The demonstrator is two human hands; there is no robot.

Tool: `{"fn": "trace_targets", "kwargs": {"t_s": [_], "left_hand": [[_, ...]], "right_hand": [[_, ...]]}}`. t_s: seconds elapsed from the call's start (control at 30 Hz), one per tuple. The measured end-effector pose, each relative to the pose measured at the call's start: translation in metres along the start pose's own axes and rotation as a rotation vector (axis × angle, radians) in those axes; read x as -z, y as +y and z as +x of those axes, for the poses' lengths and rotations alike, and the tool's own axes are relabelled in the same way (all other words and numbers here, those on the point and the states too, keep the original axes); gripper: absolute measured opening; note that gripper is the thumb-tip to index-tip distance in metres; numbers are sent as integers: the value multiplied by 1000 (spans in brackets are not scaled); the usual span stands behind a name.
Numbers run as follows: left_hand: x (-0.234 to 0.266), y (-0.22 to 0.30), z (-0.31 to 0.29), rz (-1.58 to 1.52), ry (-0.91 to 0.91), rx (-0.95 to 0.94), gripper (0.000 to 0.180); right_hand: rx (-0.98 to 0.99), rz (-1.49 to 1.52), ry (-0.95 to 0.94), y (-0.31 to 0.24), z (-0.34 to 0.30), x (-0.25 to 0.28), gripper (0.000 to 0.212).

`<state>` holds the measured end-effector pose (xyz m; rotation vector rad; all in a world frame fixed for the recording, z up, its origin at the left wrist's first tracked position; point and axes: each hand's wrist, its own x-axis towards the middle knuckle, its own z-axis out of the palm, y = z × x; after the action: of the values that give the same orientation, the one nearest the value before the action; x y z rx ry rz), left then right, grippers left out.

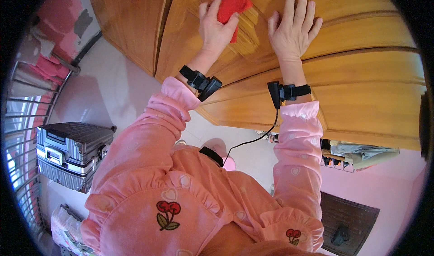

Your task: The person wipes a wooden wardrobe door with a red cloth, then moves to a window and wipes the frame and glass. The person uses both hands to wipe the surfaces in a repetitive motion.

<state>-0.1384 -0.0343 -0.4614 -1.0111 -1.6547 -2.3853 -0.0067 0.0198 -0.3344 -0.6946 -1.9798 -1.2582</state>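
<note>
My left hand (217,26) grips a bunched red cloth (234,2) against the wooden wardrobe door (190,21). Part of the cloth hangs below my fingers, over a raised panel of the door. To its right, my right hand (294,28) lies flat on the wood with the fingers stretched out and holds nothing. Both wrists carry black straps with small black devices, and a thin black cable runs down from the right one. Pink sleeves cover both forearms.
A grey ribbed suitcase (74,154) stands on the pale floor at left, beside a metal railing (34,116). Folded clothes (361,154) sit at lower right under the wardrobe's edge. A dark mat (357,215) with a dark object on it lies further down.
</note>
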Motion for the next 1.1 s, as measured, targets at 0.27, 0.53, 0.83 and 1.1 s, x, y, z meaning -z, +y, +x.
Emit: {"fn": "trace_targets", "kwargs": {"t_s": [0.27, 0.53, 0.83, 1.1], "left_hand": [[16, 8, -16, 127, -279, -182, 59], [23, -10, 52, 242, -85, -24, 63], [23, -14, 35, 11, -137, -9, 63], [39, -15, 69, 230, -248, -101, 68]], "right_hand": [[-8, 32, -129, 4, -5, 4, 67], [-10, -51, -71, 2, -6, -6, 66], [-10, 71, -36, 5, -6, -3, 62], [-4, 534, -209, -31, -40, 43, 49]]}}
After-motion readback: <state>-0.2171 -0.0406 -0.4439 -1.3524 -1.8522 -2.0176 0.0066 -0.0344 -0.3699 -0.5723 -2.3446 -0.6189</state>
